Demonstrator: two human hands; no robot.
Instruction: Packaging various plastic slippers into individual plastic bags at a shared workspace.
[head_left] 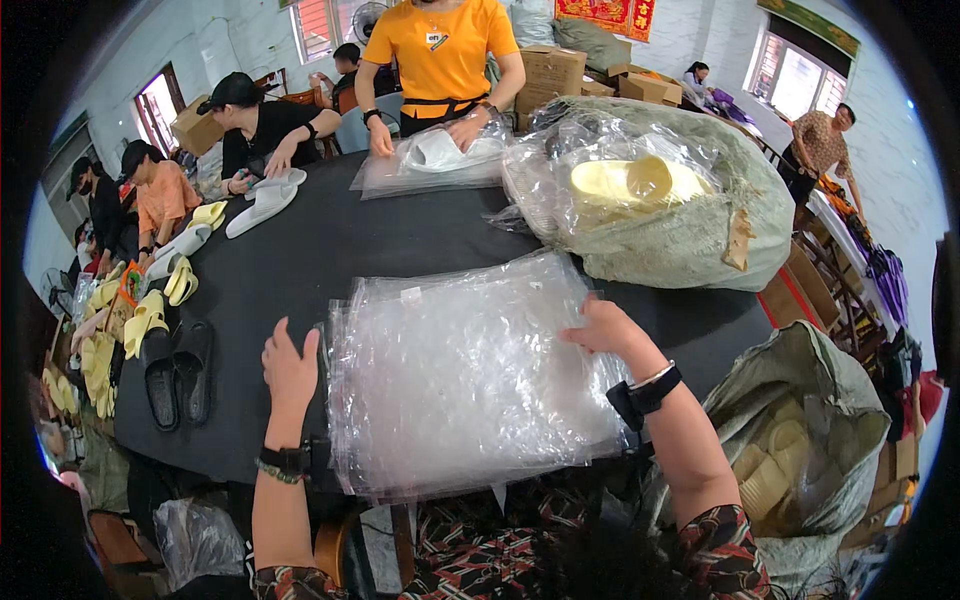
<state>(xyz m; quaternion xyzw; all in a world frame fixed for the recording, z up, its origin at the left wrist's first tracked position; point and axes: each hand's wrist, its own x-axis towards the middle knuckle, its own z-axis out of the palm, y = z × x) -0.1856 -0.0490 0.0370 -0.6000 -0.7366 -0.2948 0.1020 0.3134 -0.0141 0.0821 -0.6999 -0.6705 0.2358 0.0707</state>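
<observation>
A wide stack of clear plastic bags (470, 370) lies on the black table in front of me, its near edge hanging over the table's front. My left hand (290, 365) stands beside the stack's left edge, with fingers stretched and thumb apart, and nothing in it. At the upper right edge of the stack, my right hand (610, 328) is closed on the bags, its thumb lying over the top plastic. The fingers' undersides are hidden there.
A woven sack (690, 240) with bagged yellow slippers (630, 180) sits at the far right. An open sack (800, 450) of yellow slippers stands by my right arm. Black slippers (178, 375) lie at left. Across the table (300, 250), a person in orange (440, 50) handles a white slipper (440, 150).
</observation>
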